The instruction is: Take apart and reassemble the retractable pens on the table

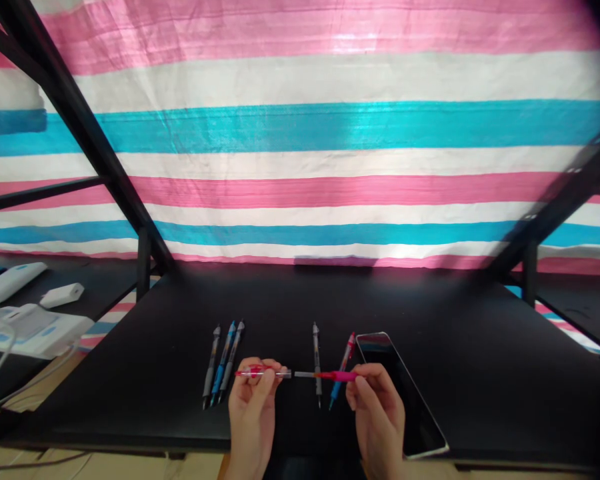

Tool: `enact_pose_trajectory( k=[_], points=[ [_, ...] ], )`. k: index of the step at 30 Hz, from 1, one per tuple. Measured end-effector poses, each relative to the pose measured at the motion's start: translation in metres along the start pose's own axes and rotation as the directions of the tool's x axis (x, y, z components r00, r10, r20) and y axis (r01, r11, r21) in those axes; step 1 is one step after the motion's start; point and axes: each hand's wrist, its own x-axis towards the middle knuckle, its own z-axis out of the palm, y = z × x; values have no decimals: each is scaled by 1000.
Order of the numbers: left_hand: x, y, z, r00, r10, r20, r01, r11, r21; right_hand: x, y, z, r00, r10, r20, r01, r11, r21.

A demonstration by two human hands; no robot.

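Observation:
My left hand point(253, 417) is closed on the clear upper barrel point(251, 372) of a pen with a red clip end. In my right hand point(381, 417) is the pen's pink grip section point(344, 377), its refill pointing left toward the barrel. A small gap separates the two parts, held level above the black table. Beyond them lie a grey pen point(316, 343) and a pen with a red top and blue grip point(349, 348). Left of my left hand, two grey pens point(211, 367) point(237, 343) lie beside a blue pen point(225, 357).
A dark-screened phone point(423, 413) lies right of my right hand on the black table point(130, 373). White chargers and cables point(35, 333) rest on a surface at far left. Black metal bars point(85, 133) slant up both sides before a striped sheet point(330, 127).

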Motion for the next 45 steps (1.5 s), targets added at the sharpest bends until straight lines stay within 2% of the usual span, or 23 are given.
enact_pose_trajectory(
  k=[7,11,13,15,18,23,27,34,40,45],
  points=[
    [0,-1,0,1000,-8,23,7,1000,27,-1,2,-2,999,-7,35,8,1000,-25],
    [-2,-1,1,996,-46,73,40,995,90,-3,-1,-1,987,25,159,13,973,-230],
    [-2,-1,1,993,-62,97,49,991,126,-3,-3,1,972,22,234,60,940,-336],
    [-1,-1,1,992,-69,108,53,989,141,-4,-5,3,968,-12,252,112,916,-386],
    [1,-3,-1,991,-66,113,50,990,132,-4,-5,6,975,-32,219,120,909,-398],
    [1,-3,-2,987,-74,141,54,988,142,-3,-7,8,974,34,225,62,912,-405],
    [-1,-1,0,976,-103,191,74,986,152,-3,-8,8,970,57,235,61,884,-464],
    [2,-1,-1,992,-94,90,87,993,78,-4,-6,7,957,74,280,35,930,-366],
    [1,-1,0,990,-95,107,88,993,73,-3,-7,8,950,74,304,74,892,-446],
    [2,-3,-2,993,-80,86,74,995,70,-5,-7,9,952,59,299,70,912,-404]
  ],
)
